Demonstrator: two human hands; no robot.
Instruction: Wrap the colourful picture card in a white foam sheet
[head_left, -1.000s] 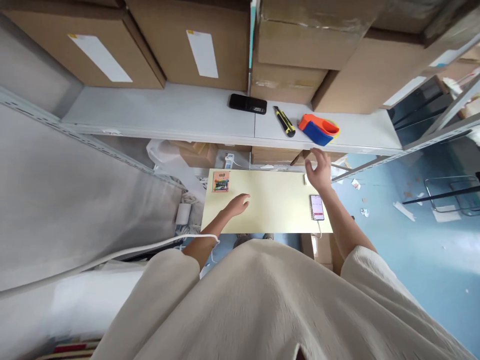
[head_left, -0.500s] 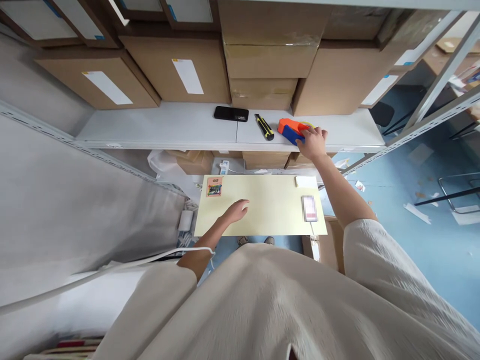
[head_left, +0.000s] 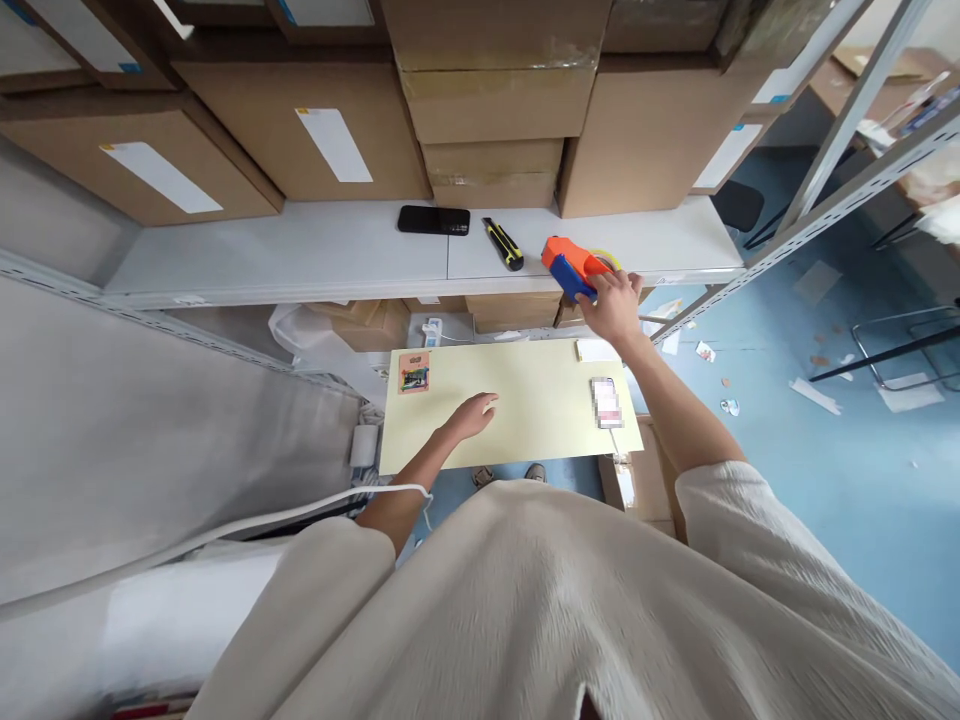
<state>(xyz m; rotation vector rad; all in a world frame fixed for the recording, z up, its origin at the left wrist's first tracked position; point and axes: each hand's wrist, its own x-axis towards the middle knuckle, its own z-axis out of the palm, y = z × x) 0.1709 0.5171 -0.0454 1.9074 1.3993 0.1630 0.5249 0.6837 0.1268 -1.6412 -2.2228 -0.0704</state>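
Note:
My right hand (head_left: 613, 308) is closed around the near end of an orange and blue tape dispenser (head_left: 574, 265) at the shelf's front edge. Part of a yellow ring shows behind it; whether the dispenser still touches the shelf, I cannot tell. To its left on the grey shelf (head_left: 300, 245) lie a black and yellow utility knife (head_left: 503, 244) and a black phone (head_left: 433, 220). Over the pale yellow table (head_left: 525, 400), my left hand (head_left: 472, 415) hovers or rests, fingers loosely stretched and holding nothing.
Cardboard boxes (head_left: 315, 130) line the back of the shelf. A pink picture card (head_left: 414, 373), a white pad (head_left: 596, 350) and a lit phone (head_left: 606, 403) on a cable lie on the table. A white cord (head_left: 300, 512) crosses by my left arm. Metal shelf posts (head_left: 862, 120) stand right.
The tape dispenser has come slightly toward me and away from the utility knife, with my right hand on it. The whole view has shifted a little. My left hand stays over the table.

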